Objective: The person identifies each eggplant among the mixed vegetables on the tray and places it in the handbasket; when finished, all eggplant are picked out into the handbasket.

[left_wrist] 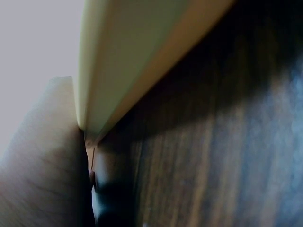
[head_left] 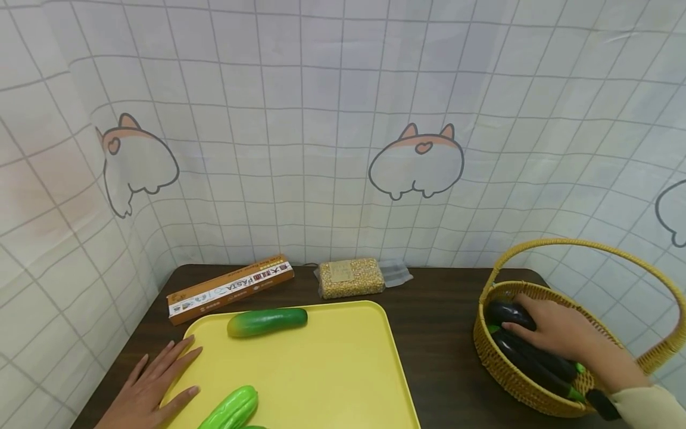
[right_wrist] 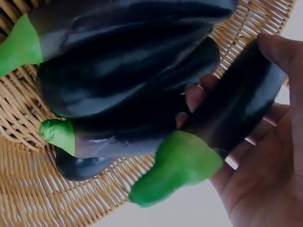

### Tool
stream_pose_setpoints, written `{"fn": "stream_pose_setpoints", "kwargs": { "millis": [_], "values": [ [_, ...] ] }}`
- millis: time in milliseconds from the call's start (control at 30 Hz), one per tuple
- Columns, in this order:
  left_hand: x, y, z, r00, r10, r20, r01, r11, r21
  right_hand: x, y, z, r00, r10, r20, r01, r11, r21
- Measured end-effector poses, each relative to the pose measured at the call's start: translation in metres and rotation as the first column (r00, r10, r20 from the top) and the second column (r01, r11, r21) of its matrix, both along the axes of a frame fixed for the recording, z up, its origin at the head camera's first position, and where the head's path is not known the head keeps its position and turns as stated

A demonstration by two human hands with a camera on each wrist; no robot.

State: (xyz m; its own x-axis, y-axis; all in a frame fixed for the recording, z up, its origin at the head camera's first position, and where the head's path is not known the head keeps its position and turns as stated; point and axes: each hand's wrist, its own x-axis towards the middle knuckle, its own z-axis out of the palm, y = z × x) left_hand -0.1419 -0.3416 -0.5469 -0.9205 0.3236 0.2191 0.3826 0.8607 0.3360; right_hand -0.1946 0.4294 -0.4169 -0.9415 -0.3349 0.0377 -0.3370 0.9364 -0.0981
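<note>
My right hand [head_left: 557, 328] reaches into a wicker basket [head_left: 495, 366] at the right. Its fingers and thumb grip a dark eggplant [right_wrist: 241, 99] with a green stem end. Beside it in the right wrist view lie several more eggplants [right_wrist: 128, 71], stacked against the wicker. My left hand [head_left: 147, 390] rests with spread fingers on the left edge of a yellow tray [head_left: 321, 369]. On that tray are a dark green cucumber [head_left: 267, 322] and a light green ridged vegetable [head_left: 230, 408], partly cut off by the frame. The left wrist view mostly shows the tray's side.
A pasta box [head_left: 230, 289] lies behind the tray at the left. To its right is a clear bag of yellow kernels [head_left: 351, 277]. The basket's tall handle [head_left: 568, 241] arches over the right forearm. A grid-patterned curtain [head_left: 332, 131] hangs behind the dark table [head_left: 439, 357].
</note>
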Motion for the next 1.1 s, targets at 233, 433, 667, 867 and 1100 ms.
{"fn": "stream_pose_setpoints", "kwargs": {
  "millis": [233, 433, 667, 867, 1100],
  "values": [
    [0.000, -0.001, -0.001, 1.000, -0.001, -0.019, 0.001, 1.000, -0.003, 0.000, -0.005, -0.001, 1.000, -0.006, 0.019, 0.006, 1.000, 0.011],
    [0.000, 0.001, -0.002, 1.000, -0.002, -0.006, 0.002, 1.000, 0.000, 0.002, -0.003, 0.000, 1.000, 0.016, -0.001, -0.016, 1.000, -0.003],
    [-0.002, 0.000, -0.003, 1.000, -0.006, -0.023, 0.006, 1.000, -0.001, 0.008, -0.005, 0.005, 0.998, 0.025, -0.055, -0.026, 1.000, -0.010],
    [0.002, -0.003, 0.006, 1.000, -0.006, -0.023, 0.005, 1.000, -0.002, 0.017, -0.016, 0.018, 0.985, 0.066, -0.161, -0.070, 0.997, -0.019],
    [0.008, 0.002, 0.037, 1.000, -0.010, -0.003, 0.010, 1.000, -0.002, 0.030, -0.030, 0.030, 0.923, 0.134, -0.360, -0.157, 0.987, -0.034]
  ]
}}
